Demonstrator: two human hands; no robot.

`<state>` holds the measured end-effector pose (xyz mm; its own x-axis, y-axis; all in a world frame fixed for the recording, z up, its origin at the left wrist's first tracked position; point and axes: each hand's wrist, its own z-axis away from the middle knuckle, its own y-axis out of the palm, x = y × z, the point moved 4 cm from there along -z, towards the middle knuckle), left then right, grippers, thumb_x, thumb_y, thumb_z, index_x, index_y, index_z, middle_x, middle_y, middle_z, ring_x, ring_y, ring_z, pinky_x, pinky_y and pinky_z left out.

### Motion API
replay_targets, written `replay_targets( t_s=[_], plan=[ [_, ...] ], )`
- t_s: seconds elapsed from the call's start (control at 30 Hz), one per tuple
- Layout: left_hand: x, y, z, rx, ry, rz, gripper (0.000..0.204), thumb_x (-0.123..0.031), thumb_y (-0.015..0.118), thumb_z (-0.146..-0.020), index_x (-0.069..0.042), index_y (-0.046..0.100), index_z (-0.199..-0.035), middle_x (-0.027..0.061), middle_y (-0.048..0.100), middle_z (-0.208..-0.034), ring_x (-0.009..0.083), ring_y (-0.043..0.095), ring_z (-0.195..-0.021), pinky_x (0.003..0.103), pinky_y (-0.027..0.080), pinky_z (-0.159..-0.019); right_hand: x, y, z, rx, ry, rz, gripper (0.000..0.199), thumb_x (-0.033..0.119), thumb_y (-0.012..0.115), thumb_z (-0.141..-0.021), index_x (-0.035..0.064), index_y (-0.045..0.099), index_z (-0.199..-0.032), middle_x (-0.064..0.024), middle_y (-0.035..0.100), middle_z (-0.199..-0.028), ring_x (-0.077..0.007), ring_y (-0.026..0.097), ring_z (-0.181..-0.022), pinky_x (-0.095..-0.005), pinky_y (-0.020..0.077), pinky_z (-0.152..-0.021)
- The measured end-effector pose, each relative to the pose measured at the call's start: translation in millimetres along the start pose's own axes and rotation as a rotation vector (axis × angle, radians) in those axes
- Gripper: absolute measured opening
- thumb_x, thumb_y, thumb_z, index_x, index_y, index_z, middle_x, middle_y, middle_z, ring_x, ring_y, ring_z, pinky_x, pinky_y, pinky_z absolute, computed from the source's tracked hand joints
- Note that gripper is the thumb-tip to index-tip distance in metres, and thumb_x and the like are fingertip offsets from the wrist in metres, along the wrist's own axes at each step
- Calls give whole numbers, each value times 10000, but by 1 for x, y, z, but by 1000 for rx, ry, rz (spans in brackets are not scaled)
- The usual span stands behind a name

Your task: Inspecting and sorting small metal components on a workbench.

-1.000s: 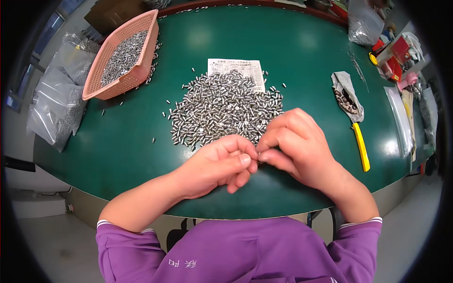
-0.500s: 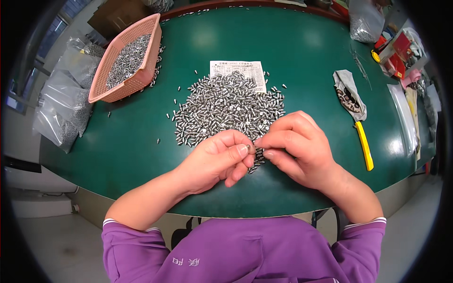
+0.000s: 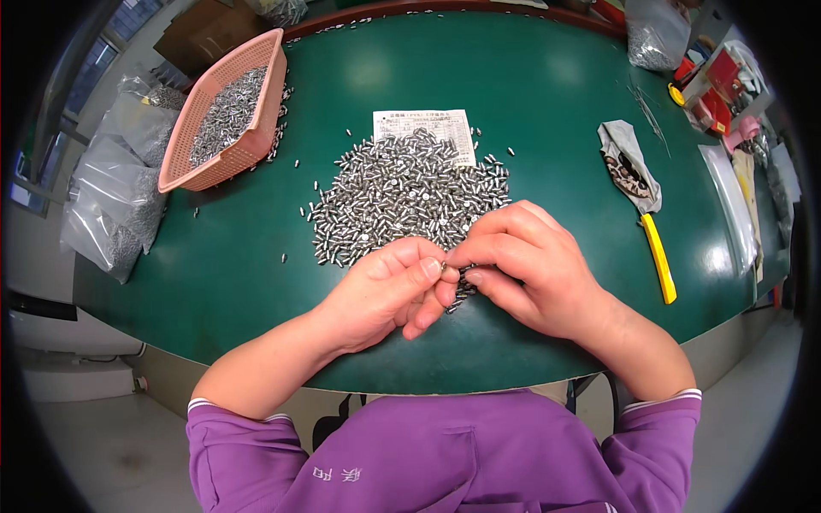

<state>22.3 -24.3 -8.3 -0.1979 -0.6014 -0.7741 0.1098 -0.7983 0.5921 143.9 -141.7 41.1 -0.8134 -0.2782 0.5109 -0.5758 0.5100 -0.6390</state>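
Note:
My left hand [image 3: 385, 291] and my right hand [image 3: 522, 265] meet fingertip to fingertip over the near edge of a green table [image 3: 547, 103]. Between the pinched fingers sits a small metal pin [image 3: 443, 266], touched by both hands. Just beyond the hands lies a heap of several small silver metal pins [image 3: 402, 192], partly covering a printed paper slip [image 3: 423, 126]. A few more pins show under my right fingers. Purple sleeves cover my upper arms.
A pink plastic basket [image 3: 256, 77] with more pins stands at the back left, loose pins scattered near it. Clear plastic bags [image 3: 115, 201] hang off the left edge. A yellow-handled knife [image 3: 658, 256] and a crumpled bag [image 3: 629, 162] lie at right; red boxes [image 3: 723, 85] at far right.
Both hands stay pinched together at the pile's near edge; the fingers have shifted slightly around the small pin. The view has moved a little.

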Motion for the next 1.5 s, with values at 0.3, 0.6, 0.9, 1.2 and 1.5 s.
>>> replay_targets(
  t_s=[0.3, 0.6, 0.9, 1.2, 1.5],
  plan=[
    [0, 1, 0, -20, 16, -44, 195, -229, 468, -1005, -49, 543, -1021, 45, 580, -843, 88, 503, -590, 217, 396, -461, -3, -5, 4, 27, 27, 64, 207, 91, 697, -740, 119, 643, -938, -37, 594, -934, -254, 581, -884, -384, 471, -763],
    [-33, -5, 13, -230, 486, -588, 91, -61, 586, -921, -51, 546, -1003, -5, 517, -803, 43, 457, -622, 191, 383, -542, 10, -77, 16, -190, 147, 587, 217, 54, 667, -763, 93, 631, -973, -85, 611, -962, -288, 586, -936, -383, 486, -793],
    [-8, 82, 29, -127, 381, -1493, 97, -102, 658, -805, -58, 581, -842, 91, 547, -765, 279, 584, -703, 384, 468, -594, -15, -133, 153, -217, 879, 792, 299, 172, 707, -788, 40, 641, -1048, -119, 613, -976, -300, 592, -913, -389, 480, -790],
    [32, 79, 25, -317, 385, -1564, 137, -113, 680, -797, -56, 564, -840, 89, 560, -788, 281, 587, -698, 383, 467, -582, -23, -119, 153, -275, 765, 757, 186, 163, 687, -800, 51, 637, -940, -101, 592, -878, -297, 576, -849, -400, 477, -745],
    [42, 77, 24, -418, 625, -1553, 150, -31, 718, -731, -60, 586, -797, 42, 479, -662, 177, 487, -538, 311, 393, -483, -28, -87, 98, -78, 638, 660, 381, 171, 677, -797, 106, 568, -1155, -142, 567, -934, -325, 604, -851, -416, 508, -742]
  ],
)
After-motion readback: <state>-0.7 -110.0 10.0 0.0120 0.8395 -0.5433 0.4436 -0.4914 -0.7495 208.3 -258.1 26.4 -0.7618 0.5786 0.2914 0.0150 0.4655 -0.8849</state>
